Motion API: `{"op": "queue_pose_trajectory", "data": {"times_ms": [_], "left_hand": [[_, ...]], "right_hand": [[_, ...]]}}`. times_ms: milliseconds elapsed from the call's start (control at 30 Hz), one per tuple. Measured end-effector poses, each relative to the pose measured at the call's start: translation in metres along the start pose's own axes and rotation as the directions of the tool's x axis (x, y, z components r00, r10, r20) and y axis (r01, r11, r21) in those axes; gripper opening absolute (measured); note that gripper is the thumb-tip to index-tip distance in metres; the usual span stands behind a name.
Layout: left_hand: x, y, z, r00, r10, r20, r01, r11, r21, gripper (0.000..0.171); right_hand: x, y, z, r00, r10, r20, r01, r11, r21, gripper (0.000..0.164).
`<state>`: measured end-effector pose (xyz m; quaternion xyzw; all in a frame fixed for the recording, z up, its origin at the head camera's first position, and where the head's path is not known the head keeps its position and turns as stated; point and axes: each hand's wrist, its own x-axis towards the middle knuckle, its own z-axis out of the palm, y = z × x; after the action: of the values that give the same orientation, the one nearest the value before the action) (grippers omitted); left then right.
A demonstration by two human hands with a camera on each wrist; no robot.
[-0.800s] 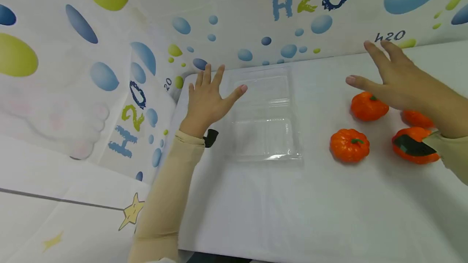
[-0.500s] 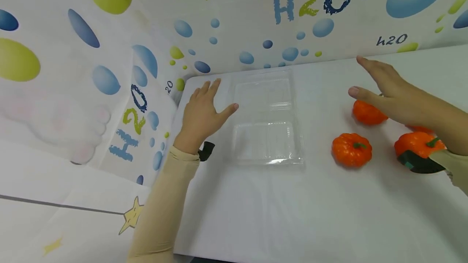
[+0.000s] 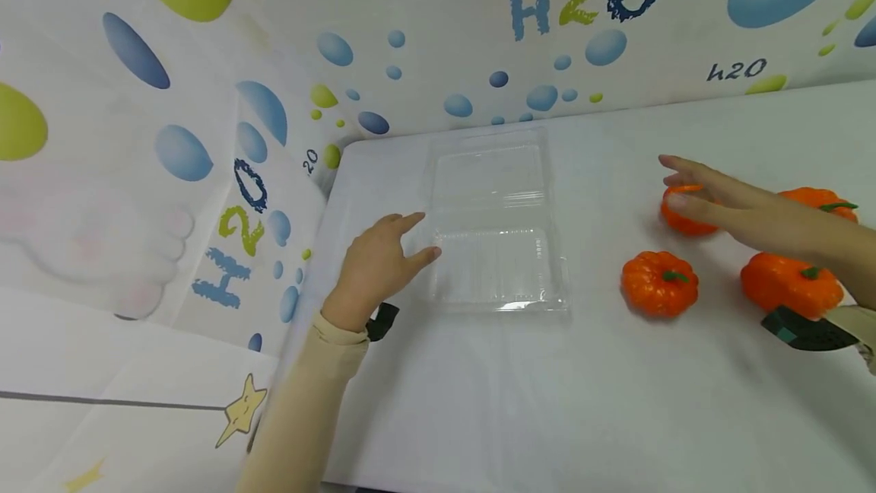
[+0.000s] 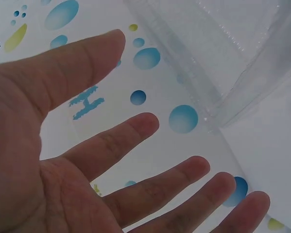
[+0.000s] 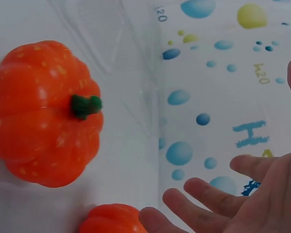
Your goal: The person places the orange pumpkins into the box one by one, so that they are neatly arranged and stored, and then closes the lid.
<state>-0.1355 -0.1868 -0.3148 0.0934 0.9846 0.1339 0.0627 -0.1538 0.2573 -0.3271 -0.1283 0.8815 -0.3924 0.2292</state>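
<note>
My bare right hand (image 3: 737,211) hangs over a glossy, ribbed orange pumpkin at far left of its group (image 3: 690,226), partly hiding it; my bare left hand (image 3: 372,272) is poised just beside the left edge of an open, clear plastic container of two rectangular halves (image 3: 489,268). The step in hand, as I judge it, is a reach, with nothing yet taken up; the next move would seem to call for the right fingers to lower and curl round one pumpkin, the left steadying the thin plastic (it looks light enough to slide).

A second orange pumpkin with a green stem (image 3: 659,285) sits nearer to me; a third, similar pumpkin (image 3: 807,196) lies at far right behind my forearm; a fourth, blockier orange one (image 3: 783,284) lies at near right below my wrist; all four lie right of the container, apart from it, on the white-covered table (image 3: 520,402).

My left arm, in a beige sleeve (image 3: 301,394), extends from the near side, fingers straight and spread, thumb wide, nothing held; my right forearm enters from the right, fingers fanned and thumb apart, pinching nothing; whether a fingertip brushes the pumpkin beneath, I cannot tell.
</note>
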Motion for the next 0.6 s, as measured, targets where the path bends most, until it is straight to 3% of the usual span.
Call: {"op": "queue_pose_trajectory", "data": {"times_ms": [200,367,600], "left_hand": [[-0.006,-0.001,0.011,1.0,-0.012,0.022,0.012,1.0,-0.003,0.064],[-0.009,-0.004,0.018,0.997,-0.035,0.071,0.038,0.999,-0.036,0.067],[-0.008,-0.009,0.029,0.991,-0.054,0.12,0.069,0.989,-0.128,0.071]], "right_hand": [[-0.003,0.013,0.01,0.999,0.031,0.041,-0.029,0.999,-0.041,0.077],[-0.006,0.027,0.023,0.997,-0.031,0.071,0.036,0.997,-0.067,0.084],[-0.013,0.038,0.033,0.991,-0.087,0.099,0.095,0.993,-0.075,0.108]]}}
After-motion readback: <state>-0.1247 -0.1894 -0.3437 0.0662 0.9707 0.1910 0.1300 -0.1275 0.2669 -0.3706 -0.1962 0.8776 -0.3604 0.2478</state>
